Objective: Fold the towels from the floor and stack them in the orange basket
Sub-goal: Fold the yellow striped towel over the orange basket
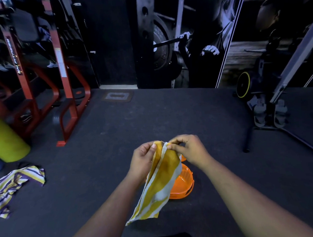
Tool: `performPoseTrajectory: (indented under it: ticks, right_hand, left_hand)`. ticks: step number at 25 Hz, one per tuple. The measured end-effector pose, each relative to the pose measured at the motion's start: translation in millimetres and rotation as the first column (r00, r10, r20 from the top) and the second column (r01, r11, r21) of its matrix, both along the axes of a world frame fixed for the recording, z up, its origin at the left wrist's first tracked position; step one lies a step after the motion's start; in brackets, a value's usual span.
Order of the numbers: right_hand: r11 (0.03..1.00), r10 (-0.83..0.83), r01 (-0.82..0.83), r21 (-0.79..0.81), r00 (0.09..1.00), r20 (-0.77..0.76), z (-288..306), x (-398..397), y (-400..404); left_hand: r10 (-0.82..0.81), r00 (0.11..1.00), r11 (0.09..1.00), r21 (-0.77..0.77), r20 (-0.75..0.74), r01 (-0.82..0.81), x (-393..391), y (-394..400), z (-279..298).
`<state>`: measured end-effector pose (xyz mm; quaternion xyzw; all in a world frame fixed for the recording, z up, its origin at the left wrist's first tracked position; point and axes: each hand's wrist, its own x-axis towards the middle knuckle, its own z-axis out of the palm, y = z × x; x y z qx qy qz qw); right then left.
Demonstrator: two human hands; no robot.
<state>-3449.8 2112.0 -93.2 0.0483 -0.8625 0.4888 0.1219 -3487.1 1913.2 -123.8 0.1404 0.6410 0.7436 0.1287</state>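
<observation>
Yellow-striped towel (161, 179) hung limp; we pinched top corners, left hand (142, 159), right hand (188, 149). Judged light, soft; orange basket (182, 185) below hands.

Orange basket (184, 183) — mostly behind yellow towel (163, 180)

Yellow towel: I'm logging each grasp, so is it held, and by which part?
Yes. Both the left hand and right hand pinch the yellow and white towel at its top edge; the rest hangs free.
</observation>
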Motion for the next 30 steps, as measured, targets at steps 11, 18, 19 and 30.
performPoseTrajectory:
  ticks: [11, 18, 19, 30]
  right_hand:
    - [0.998, -0.065, 0.066, -0.018, 0.997, 0.04, -7, -1, -18]
    - [0.971, -0.236, 0.237, -0.016, 0.971, 0.045, -18, -3, -14]
    - [0.974, -0.224, 0.225, -0.023, 0.973, 0.059, -21, -2, -13]
    - [0.618, -0.26, -0.306, 0.724, 0.789, 0.557, -84, 42, 42]
  left_hand:
    - [0.063, 0.984, 0.987, 0.135, 0.165, -0.086, 8, 9, -4]
    - [-0.002, 0.994, 0.992, 0.124, 0.107, -0.012, 6, 10, 0]
    - [0.013, 0.995, 0.995, 0.093, 0.101, -0.023, 5, 11, 1]
    - [0.339, 0.93, 0.941, -0.027, 0.139, -0.339, -34, -8, 17]
